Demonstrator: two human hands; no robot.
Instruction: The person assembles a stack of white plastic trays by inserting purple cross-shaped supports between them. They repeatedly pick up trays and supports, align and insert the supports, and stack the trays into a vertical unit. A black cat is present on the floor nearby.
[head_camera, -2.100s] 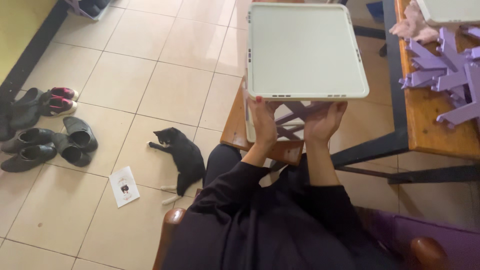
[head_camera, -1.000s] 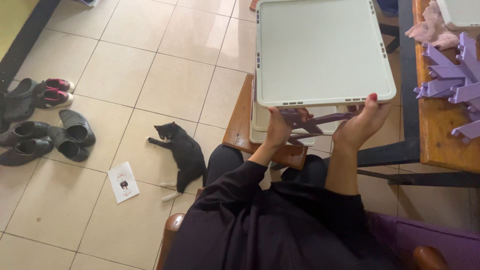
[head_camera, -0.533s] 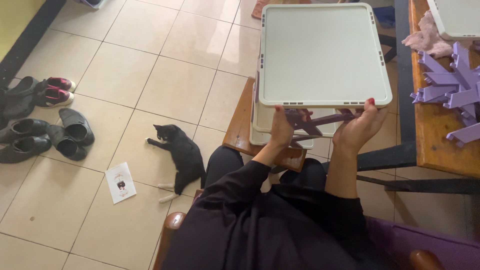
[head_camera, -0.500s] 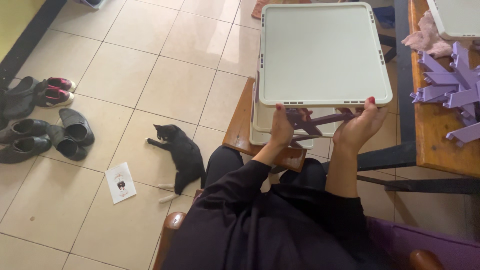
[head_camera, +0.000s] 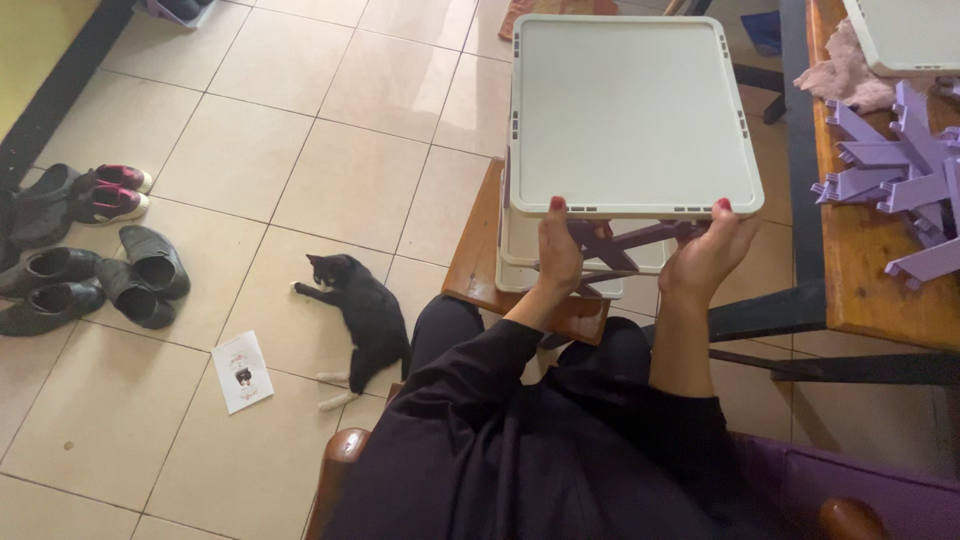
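below, a cat (head_camera: 365, 312) sprawls on what looks like tiled floor (head_camera: 300, 150).

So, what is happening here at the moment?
A seated person in dark clothes holds a square cream plastic shelf panel by its near edge, left hand and right hand both gripping it. The panel is above more cream trays joined by purple plastic cross-braces, which stand on a small brown wooden stool. More loose purple plastic brackets lie on the wooden table to the right. A black-and-white cat lies on the tiled floor, near several shoes.
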